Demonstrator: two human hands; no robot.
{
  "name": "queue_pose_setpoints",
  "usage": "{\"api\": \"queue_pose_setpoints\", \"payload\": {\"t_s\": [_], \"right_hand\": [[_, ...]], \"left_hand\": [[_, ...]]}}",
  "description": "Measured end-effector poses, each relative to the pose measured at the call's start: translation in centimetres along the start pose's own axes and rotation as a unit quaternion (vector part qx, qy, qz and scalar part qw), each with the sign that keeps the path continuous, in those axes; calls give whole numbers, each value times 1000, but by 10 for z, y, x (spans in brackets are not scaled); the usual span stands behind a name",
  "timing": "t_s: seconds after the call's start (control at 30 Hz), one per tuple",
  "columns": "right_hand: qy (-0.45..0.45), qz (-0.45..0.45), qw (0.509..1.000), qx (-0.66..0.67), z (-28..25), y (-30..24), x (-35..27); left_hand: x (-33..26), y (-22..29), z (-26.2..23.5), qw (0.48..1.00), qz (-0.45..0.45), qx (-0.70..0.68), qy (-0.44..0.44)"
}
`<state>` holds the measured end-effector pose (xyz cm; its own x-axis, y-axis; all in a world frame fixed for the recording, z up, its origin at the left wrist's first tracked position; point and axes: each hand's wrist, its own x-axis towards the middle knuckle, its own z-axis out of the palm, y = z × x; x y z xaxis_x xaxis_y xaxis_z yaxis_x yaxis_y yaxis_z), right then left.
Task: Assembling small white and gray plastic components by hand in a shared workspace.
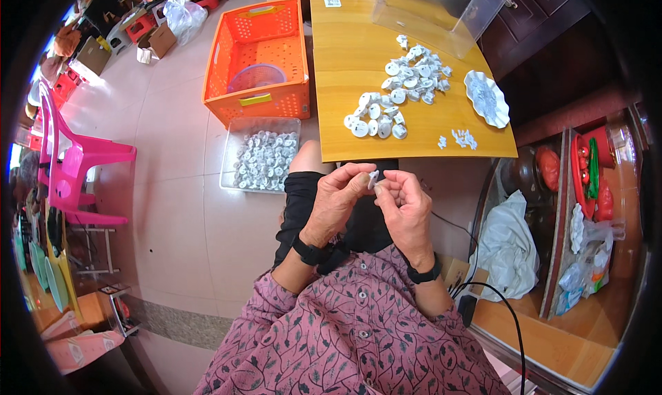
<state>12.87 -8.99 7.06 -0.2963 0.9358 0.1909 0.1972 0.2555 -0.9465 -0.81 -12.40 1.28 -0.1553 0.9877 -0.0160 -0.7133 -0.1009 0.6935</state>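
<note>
Just off the table's near edge, my left hand [338, 200] pinches a small round white plastic piece [373, 179] between thumb and fingertips. From the other side my right hand [405, 205] meets it, its thumb and forefinger pressed together at the piece; whether a second tiny part is in them is too small to tell. On the yellow table [352, 57] lies a loose pile of similar white round pieces [414, 78]. Closer to me is a small group of tiny white parts [464, 139]. A scalloped white dish [487, 98] at the table's right holds small pale pieces.
A clear tub [261, 154] full of white pieces stands on the floor left of my knee. Behind it is an orange crate [256, 57] with a round purplish basket inside. A clear bin [441, 12] sits at the table's back. A pink chair [83, 154] is far left, shelves at right.
</note>
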Motion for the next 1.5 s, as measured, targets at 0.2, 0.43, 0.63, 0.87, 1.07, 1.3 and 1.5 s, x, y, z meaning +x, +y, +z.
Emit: {"api": "queue_pose_setpoints", "payload": {"t_s": [0.2,0.43,0.63,0.87,1.07,1.3,1.5], "right_hand": [[-41,-15,995,-89,-4,-3,0],[-50,-9,995,-83,3,0,-3],[-52,-39,990,-122,9,9,0],[-73,97,991,54,10,3,1],[-91,117,988,34,17,4,3],[-83,124,988,35,23,11,5],[-71,103,992,-7,16,19,12]], "left_hand": [[-2,-1,-6,998,-4,-48,32],[-3,1,-6,998,-6,-48,33],[-4,2,-7,1000,-5,-26,10],[-4,3,-14,996,-14,-86,32],[-5,3,-19,997,-27,-70,32],[-2,5,-32,997,-16,-56,54],[10,27,-100,974,78,-112,181]]}}
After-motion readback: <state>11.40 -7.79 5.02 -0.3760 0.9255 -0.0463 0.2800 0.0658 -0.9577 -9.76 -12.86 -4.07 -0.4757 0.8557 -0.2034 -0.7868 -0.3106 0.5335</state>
